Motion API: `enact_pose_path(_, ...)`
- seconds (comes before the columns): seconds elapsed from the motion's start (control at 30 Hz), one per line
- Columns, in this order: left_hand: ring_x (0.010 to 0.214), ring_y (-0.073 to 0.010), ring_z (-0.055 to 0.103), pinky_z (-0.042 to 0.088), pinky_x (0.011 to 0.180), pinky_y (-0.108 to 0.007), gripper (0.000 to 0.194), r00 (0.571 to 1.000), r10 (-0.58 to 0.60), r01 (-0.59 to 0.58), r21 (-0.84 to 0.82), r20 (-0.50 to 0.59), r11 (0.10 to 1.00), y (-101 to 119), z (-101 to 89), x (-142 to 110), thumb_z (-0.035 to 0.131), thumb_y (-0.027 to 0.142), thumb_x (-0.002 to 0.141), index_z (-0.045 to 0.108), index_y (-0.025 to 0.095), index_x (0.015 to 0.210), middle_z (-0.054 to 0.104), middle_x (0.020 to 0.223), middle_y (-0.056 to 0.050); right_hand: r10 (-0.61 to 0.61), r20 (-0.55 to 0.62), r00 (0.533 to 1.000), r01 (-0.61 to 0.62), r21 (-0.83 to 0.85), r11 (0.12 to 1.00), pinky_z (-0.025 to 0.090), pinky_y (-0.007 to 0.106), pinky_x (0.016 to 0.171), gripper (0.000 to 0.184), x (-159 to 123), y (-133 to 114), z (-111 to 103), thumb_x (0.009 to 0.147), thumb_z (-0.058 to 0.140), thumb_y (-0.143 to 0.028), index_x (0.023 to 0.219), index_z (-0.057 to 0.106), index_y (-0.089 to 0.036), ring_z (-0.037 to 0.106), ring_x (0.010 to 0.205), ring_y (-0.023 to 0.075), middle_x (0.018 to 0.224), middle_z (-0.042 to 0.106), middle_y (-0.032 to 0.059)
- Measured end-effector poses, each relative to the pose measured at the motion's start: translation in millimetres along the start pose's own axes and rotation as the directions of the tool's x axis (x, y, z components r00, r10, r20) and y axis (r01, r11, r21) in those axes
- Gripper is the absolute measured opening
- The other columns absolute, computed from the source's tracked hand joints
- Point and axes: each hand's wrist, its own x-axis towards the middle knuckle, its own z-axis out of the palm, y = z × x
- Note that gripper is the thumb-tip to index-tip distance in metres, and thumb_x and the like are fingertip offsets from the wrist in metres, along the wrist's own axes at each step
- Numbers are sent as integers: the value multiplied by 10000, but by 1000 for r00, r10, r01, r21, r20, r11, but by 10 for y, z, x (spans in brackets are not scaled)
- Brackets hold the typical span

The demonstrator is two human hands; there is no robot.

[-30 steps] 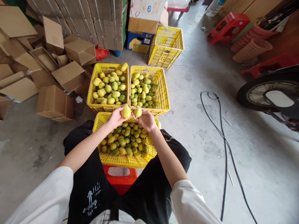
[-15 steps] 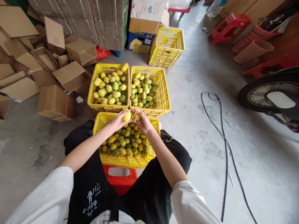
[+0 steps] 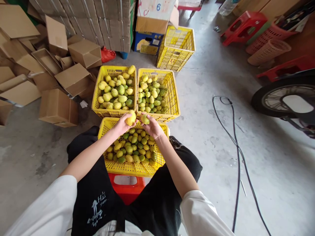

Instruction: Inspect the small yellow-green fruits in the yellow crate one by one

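My left hand [image 3: 123, 124] is closed around a large yellow lemon [image 3: 130, 118]. In my right hand [image 3: 153, 127] is a smaller, yellow-green lemon [image 3: 145, 119], gripped between thumb and fingers. Both hands hover over the far side of the near yellow crate [image 3: 110, 168], which holds many yellow and green lemons [image 3: 129, 149] and rests on a red stool [image 3: 126, 191] between my knees. Just beyond my hands stand two more crates side by side: the left crate [image 3: 98, 112] has larger lemons [image 3: 114, 92], the right crate [image 3: 174, 98] smaller, greener ones [image 3: 154, 94].
Open cardboard boxes [image 3: 73, 79] lie piled at the left. Another yellow crate [image 3: 176, 49] stands behind, beside a blue carton [image 3: 147, 43]. A black cable [image 3: 236, 144] crosses the floor at right, near a wheel [image 3: 275, 98] and a red stool [image 3: 243, 28].
My hands have moved slightly apart. The lemon in my left hand has shifted a little left and up, towards the left crate; the right one is turned to show more of itself.
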Motion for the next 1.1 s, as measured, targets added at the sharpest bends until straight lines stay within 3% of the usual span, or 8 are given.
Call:
enact_pose_path(0.13, 685, -168, 700, 518, 568, -213, 115, 996, -39, 32, 94, 75, 995, -68, -18, 19, 650, 94, 954, 666, 130, 1062, 714, 846, -89, 61, 26, 998, -62, 43, 997, 594, 221, 685, 256, 18, 76, 5, 817, 899, -273, 980, 709, -221, 686, 821, 155, 883, 712, -4)
enact_pose_path(0.27, 686, -180, 700, 550, 587, -241, 194, 997, -32, 28, 52, 72, 998, -62, 16, 12, 591, 174, 1014, 706, 107, 1155, 753, 878, -112, 25, 23, 999, -26, 38, 999, 596, 218, 694, 212, 19, 68, -5, 845, 863, -260, 992, 712, -231, 696, 818, 148, 919, 749, -7)
enact_pose_path(0.43, 896, -267, 811, 661, 722, -338, 406, 1000, 17, -18, -112, -11, 994, 39, 107, -69, 399, 237, 1100, 686, 102, 1353, 796, 952, -133, -11, 75, 997, 5, 79, 997, 712, 430, 831, 267, 2, -44, -26, 837, 780, -388, 1059, 709, -258, 782, 1092, 311, 1054, 824, 77)
enact_pose_path(0.53, 1035, -300, 836, 654, 708, -312, 416, 1000, 12, -16, -133, -27, 991, 84, 133, -94, 411, 217, 1107, 664, 96, 1414, 816, 1032, -164, -26, 81, 996, 19, 77, 997, 727, 516, 900, 347, -4, -99, -30, 805, 757, -354, 1137, 702, -267, 775, 1206, 358, 1087, 832, 95)
enact_pose_path(0.73, 809, -205, 802, 559, 547, -215, 221, 1000, 0, 0, -34, 15, 999, 68, 97, -77, 513, 235, 1150, 691, 114, 1197, 804, 1015, -147, 23, 48, 999, -28, 94, 995, 706, 301, 699, 290, -39, -94, -15, 854, 843, -317, 1084, 670, -277, 752, 834, 203, 886, 744, 6)
enact_pose_path(0.83, 698, -149, 739, 495, 478, -187, 138, 999, 0, 0, 0, 41, 1000, 32, 69, -49, 668, 273, 1114, 689, 136, 1121, 784, 989, -108, 37, 90, 995, -45, 85, 995, 541, 165, 515, 317, -67, -76, 16, 802, 851, -212, 1052, 665, -271, 643, 692, 116, 872, 696, -31)
enact_pose_path(0.9, 695, -137, 731, 474, 463, -170, 171, 999, 4, -4, 4, 53, 1000, 25, 64, -37, 731, 308, 1094, 687, 143, 1108, 768, 971, -93, 32, 94, 995, -37, 51, 998, 446, 152, 459, 343, -79, -71, 47, 769, 836, -183, 1064, 681, -266, 597, 667, 101, 922, 711, -28)
enact_pose_path(1.1, 750, -242, 779, 561, 517, -273, 399, 1000, -13, 13, -46, 14, 999, 89, 128, -104, 370, 352, 1171, 691, 118, 1214, 759, 894, -127, -28, 34, 999, 23, 124, 992, 588, 240, 608, 339, -85, -96, 85, 780, 771, -265, 1113, 705, -277, 682, 803, 178, 978, 757, 13)
